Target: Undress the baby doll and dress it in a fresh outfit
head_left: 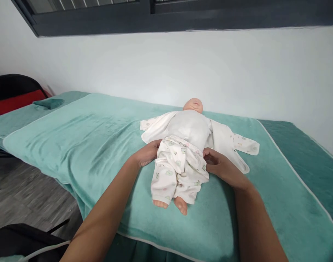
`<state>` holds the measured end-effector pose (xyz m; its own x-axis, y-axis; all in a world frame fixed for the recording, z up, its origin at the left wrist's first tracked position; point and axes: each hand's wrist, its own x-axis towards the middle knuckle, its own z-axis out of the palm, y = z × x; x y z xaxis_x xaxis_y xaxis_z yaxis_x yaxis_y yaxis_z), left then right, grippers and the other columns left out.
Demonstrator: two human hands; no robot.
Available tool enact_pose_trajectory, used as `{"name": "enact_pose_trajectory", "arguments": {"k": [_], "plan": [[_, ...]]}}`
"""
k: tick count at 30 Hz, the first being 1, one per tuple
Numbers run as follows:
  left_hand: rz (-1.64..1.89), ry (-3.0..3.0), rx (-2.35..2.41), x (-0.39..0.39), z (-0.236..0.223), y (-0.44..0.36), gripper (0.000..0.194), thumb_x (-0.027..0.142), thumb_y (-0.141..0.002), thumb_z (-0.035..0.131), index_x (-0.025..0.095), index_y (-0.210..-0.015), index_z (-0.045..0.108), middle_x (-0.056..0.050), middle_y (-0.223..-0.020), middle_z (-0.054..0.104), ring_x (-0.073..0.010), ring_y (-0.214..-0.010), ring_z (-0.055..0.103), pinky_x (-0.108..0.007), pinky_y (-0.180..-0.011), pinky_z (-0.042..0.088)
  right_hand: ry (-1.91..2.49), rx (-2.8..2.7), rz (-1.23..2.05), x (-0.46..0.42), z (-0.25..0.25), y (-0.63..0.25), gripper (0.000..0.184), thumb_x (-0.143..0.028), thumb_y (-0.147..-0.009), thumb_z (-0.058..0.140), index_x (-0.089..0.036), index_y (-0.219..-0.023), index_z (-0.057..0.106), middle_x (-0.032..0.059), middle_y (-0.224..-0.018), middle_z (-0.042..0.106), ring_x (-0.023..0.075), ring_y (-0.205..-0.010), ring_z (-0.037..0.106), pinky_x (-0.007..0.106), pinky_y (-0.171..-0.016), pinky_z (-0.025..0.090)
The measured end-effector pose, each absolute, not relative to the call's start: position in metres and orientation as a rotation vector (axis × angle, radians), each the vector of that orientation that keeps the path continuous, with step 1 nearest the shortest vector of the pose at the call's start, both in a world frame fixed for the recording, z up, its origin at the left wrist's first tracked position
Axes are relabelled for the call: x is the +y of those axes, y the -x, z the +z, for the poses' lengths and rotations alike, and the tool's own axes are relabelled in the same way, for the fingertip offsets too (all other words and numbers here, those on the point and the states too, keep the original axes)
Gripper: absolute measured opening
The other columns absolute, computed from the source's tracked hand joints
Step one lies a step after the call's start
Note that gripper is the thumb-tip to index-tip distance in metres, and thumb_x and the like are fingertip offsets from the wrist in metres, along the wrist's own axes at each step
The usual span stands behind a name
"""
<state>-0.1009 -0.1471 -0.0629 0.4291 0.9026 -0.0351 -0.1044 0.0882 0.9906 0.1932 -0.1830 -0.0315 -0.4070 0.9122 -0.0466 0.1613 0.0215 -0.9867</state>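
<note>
A baby doll (pixel 193 106) lies on its back on a teal towel (pixel 81 145), head toward the wall. It wears white printed trousers (pixel 177 167) and an unfastened white jacket (pixel 226 142) spread out to both sides. My left hand (pixel 147 153) grips the trousers' waistband at the doll's left hip as I see it. At the opposite hip my right hand (pixel 219 165) pinches the waistband. Two bare doll feet (pixel 171 204) stick out of the trouser legs toward me.
The towel covers a padded table (pixel 305 153) set against a white wall. A small folded teal cloth (pixel 47 103) lies at the far left. Beyond it stands a black and red chair (pixel 13 94). Dark furniture (pixel 21 238) and grey floor lie at lower left.
</note>
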Motion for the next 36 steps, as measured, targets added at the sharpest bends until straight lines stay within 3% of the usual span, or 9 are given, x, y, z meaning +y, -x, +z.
{"name": "enact_pose_trajectory", "arguments": {"k": [7,14,19,22,29,36], "plan": [[0.897,-1.036,0.724,-0.143,-0.078,0.097,0.048,0.016,-0.065,0.084,0.016,-0.112,0.072,-0.011,-0.098,0.078,-0.0296,-0.099,0.072,-0.040,-0.089,0.058,1.150,-1.456,1.423,-0.184,-0.034,-0.179,0.033,-0.040,-0.072,0.082,-0.021,-0.077,0.055,-0.0029,-0.069,0.054,0.0122,-0.062,0.046,0.025,-0.055,0.034],[0.901,-1.012,0.692,-0.149,-0.068,0.086,0.047,0.014,-0.063,0.085,0.016,-0.108,0.072,-0.009,-0.095,0.077,-0.0265,-0.093,0.072,-0.036,-0.082,0.058,1.206,-1.070,1.192,-0.179,-0.041,-0.174,0.031,-0.047,-0.079,0.074,-0.025,-0.078,0.052,-0.0074,-0.057,0.043,0.0096,-0.045,0.032,0.025,-0.044,0.023],[0.987,-0.993,0.691,-0.151,-0.061,0.086,0.032,0.015,-0.065,0.081,0.018,-0.095,0.071,-0.004,-0.087,0.073,-0.0166,-0.076,0.066,-0.027,-0.068,0.051,1.203,-0.967,0.997,-0.174,-0.039,-0.175,0.032,-0.048,-0.080,0.067,-0.026,-0.078,0.044,-0.0051,-0.062,0.045,0.0145,-0.053,0.041,0.029,-0.050,0.035],[1.002,-0.958,0.673,-0.151,-0.059,0.088,0.023,0.017,-0.067,0.077,0.017,-0.088,0.069,-0.001,-0.079,0.067,-0.0117,-0.068,0.059,-0.023,-0.063,0.046,1.284,-0.979,0.870,-0.175,-0.035,-0.177,0.028,-0.046,-0.082,0.061,-0.027,-0.079,0.041,-0.0030,-0.063,0.046,0.0180,-0.056,0.044,0.032,-0.051,0.036],[1.102,-0.944,0.687,-0.149,-0.055,0.087,0.023,0.024,-0.066,0.080,0.016,-0.085,0.069,0.000,-0.074,0.064,-0.0116,-0.065,0.057,-0.023,-0.064,0.044,1.262,-0.922,0.958,-0.170,-0.039,-0.174,0.026,-0.044,-0.079,0.066,-0.026,-0.081,0.047,-0.0052,-0.066,0.052,0.0150,-0.059,0.046,0.028,-0.055,0.039],[1.050,-1.088,0.764,-0.142,-0.056,0.089,0.031,0.036,-0.071,0.082,0.017,-0.089,0.067,-0.001,-0.078,0.065,-0.0129,-0.070,0.058,-0.024,-0.066,0.043,1.207,-1.069,1.035,-0.160,-0.051,-0.176,0.031,-0.052,-0.081,0.068,-0.024,-0.090,0.058,-0.0005,-0.080,0.067,0.0183,-0.072,0.060,0.028,-0.063,0.047]]}}
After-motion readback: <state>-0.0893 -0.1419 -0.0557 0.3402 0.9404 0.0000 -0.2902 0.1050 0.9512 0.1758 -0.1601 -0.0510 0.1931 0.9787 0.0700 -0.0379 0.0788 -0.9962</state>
